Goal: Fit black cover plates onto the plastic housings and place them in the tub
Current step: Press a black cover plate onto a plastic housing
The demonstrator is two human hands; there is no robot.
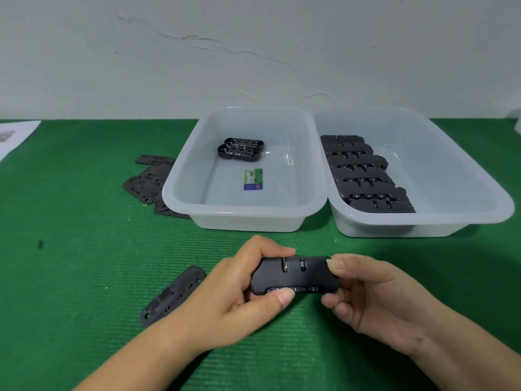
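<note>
- The desk (70,263), under a green ribbed mat, runs back to a pale wall (253,52); its far edge meets the wall just behind two tubs.
- The left tub (245,218) and right tub (423,224) stand side by side at the back, their rims touching in the middle.
- Open mat lies between the tubs' near walls and the hands, and more lies to the left and right of the hands.
- The left hand (242,289) and right hand (377,294) hold one black housing (293,275) between them, just above the mat in front of the left tub. The left thumb and fingers pinch its left end; the right fingers curl round its right end.
- The housing is a long, rounded black block with two short slots on top and a row of small dials along its near side.
- A loose plate (174,294) lies flat on the mat just left of the left hand, partly hidden by the wrist.
- A pile of plates (149,179) sits against the left tub's left wall.
- The left tub holds two open housings (239,149) near its back and a small label (253,179).
- The right tub holds a row of black units (363,176) along its left side; the rest of its floor is bare.
- A sheet of paper (17,136) lies at the far left edge.
</note>
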